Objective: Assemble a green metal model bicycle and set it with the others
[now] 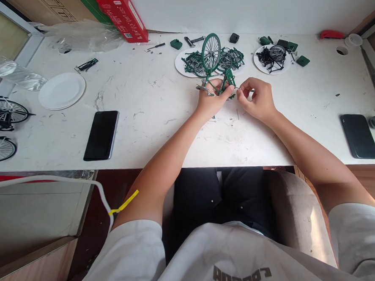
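The green model bicycle (211,53) is held just above the table (161,129), at the upper centre of the frame, with one spoked wheel raised. It is gripped by the left hand (212,98), whose thumb and fingers are closed around the frame. At its right side, the thumb and forefinger of the right hand (259,98) are brought together at the tips; a thin piece (237,88) seems to be pinched there, too small to be identified.

Behind the bicycle, a white plate (178,64) is heaped with green parts (193,63), spoked wheels among them. More green parts (236,58) are piled on a white plate surface to the right of the raised wheel; whether one plate or two are used cannot be told, as the join is covered. At the upper right, a smaller white plate (284,69) is loaded with black parts (266,58) and a spoked wheel, and small dark green blocks (303,61) are scattered around it.

At the far right, a small whitish cup (353,40) is set near the table's edge; its contents cannot be made out. White plates (62,91) are stacked at the upper left, below a clear plastic bag (86,36) and a red box (124,17).
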### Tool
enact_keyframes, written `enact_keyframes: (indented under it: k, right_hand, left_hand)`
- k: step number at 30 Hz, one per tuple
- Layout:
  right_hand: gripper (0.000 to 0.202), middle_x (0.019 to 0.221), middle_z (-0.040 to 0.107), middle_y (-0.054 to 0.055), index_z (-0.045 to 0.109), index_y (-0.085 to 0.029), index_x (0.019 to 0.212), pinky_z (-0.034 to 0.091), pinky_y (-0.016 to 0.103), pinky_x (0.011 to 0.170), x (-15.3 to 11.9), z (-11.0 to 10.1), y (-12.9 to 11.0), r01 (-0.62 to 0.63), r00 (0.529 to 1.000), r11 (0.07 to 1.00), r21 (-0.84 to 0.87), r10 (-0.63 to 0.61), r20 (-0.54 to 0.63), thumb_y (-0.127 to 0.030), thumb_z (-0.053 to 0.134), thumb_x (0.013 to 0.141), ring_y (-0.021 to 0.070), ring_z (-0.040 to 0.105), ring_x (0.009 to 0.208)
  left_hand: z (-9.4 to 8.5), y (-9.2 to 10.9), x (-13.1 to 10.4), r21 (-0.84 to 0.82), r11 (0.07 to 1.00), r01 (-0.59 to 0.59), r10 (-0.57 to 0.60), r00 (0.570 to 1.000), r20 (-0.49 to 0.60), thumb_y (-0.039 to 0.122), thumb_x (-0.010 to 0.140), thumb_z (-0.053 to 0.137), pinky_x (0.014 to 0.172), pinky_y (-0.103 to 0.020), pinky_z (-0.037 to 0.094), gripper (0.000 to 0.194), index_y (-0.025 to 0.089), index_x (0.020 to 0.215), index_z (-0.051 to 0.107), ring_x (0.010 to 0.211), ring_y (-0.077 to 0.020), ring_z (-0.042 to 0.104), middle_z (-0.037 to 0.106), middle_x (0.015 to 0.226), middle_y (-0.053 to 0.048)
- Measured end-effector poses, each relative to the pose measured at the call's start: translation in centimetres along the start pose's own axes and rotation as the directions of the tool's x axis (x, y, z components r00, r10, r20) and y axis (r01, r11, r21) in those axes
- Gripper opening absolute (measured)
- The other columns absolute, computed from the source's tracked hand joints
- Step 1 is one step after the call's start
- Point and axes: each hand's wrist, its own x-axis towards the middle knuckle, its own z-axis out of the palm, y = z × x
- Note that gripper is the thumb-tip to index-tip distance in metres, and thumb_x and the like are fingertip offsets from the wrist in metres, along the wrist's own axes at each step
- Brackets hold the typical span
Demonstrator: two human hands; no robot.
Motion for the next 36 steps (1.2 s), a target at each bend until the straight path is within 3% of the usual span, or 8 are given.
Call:
enact_keyframes:
  k: [9, 16, 20, 25, 33, 36]
  right_hand:
    - [0.069, 0.072, 0.061, 0.006, 0.056, -0.026, 0.075, 0.046, 0.042, 0.07, 0.0, 0.2, 0.8, 0.036, 0.999, 0.999, -0.04, -0.035, 0.038, -0.083, 0.045, 0.112, 0.0205, 0.052, 0.066]
    - [0.084, 0.063, 0.057, 0.005, 0.059, -0.025, 0.069, 0.048, 0.044, 0.074, -0.1, -0.1, 0.0, -0.046, 0.996, 0.998, -0.045, 0.049, 0.072, -0.088, 0.027, 0.114, 0.0202, 0.052, 0.062]
    - [0.075, 0.074, 0.067, 0.006, 0.066, -0.026, 0.084, 0.053, 0.043, 0.073, -0.1, -0.1, -0.1, -0.062, 0.998, 0.998, -0.021, 0.062, 0.006, -0.093, 0.045, 0.107, 0.0216, 0.059, 0.068]
    - [0.049, 0.081, 0.071, 0.005, 0.071, -0.027, 0.101, 0.058, 0.042, 0.077, -0.2, -0.1, 0.0, -0.072, 0.997, 0.997, 0.018, 0.072, -0.005, -0.076, 0.07, 0.105, 0.0229, 0.067, 0.074]
    - [0.027, 0.082, 0.076, 0.005, 0.073, -0.024, 0.098, 0.051, 0.039, 0.073, -0.1, 0.1, 0.5, -0.103, 0.995, 0.994, -0.047, 0.103, -0.001, -0.049, 0.069, 0.108, 0.019, 0.064, 0.07]
    - [0.026, 0.082, 0.077, 0.006, 0.072, -0.024, 0.097, 0.047, 0.039, 0.074, -0.1, 0.1, 0.8, -0.119, 0.992, 0.986, -0.115, 0.122, 0.015, -0.048, 0.069, 0.108, 0.0207, 0.066, 0.072]
  left_hand:
    - [-0.1, 0.3, -0.2, 0.053, 0.999, -0.009, 0.009, 1.0, 0.008, 0.035, 0.096, 0.091, 0.077, -0.029, 0.056, 0.024, 0.021, 0.089, 0.073, 0.081, -0.0153, 0.073, 0.079, 0.087, -0.003]
    - [0.0, 0.8, -0.2, 0.043, 0.999, -0.004, 0.003, 1.0, 0.03, 0.034, 0.098, 0.089, 0.075, -0.031, 0.056, 0.023, 0.021, 0.087, 0.074, 0.08, -0.0167, 0.072, 0.079, 0.086, -0.004]
    - [0.0, 1.0, -0.2, 0.035, 0.999, 0.015, -0.016, 1.0, 0.012, 0.035, 0.097, 0.09, 0.073, -0.03, 0.056, 0.024, 0.021, 0.086, 0.073, 0.076, -0.0152, 0.069, 0.075, 0.081, -0.002]
    - [0.0, 1.0, -0.2, 0.018, 0.999, 0.034, -0.033, 0.999, -0.013, 0.032, 0.096, 0.091, 0.072, -0.029, 0.053, 0.025, 0.021, 0.085, 0.072, 0.075, -0.0142, 0.067, 0.072, 0.078, 0.0]
    - [-0.3, 1.2, -0.4, 0.024, 0.997, 0.073, -0.073, 0.997, -0.011, 0.023, 0.1, 0.085, 0.069, -0.03, 0.045, 0.019, 0.019, 0.087, 0.073, 0.07, -0.0102, 0.056, 0.069, 0.076, 0.002]
    - [-0.3, 1.1, -0.4, 0.019, 0.997, 0.078, -0.077, 0.997, -0.012, 0.023, 0.1, 0.084, 0.071, -0.03, 0.047, 0.018, 0.018, 0.087, 0.074, 0.071, -0.0104, 0.058, 0.07, 0.077, 0.001]
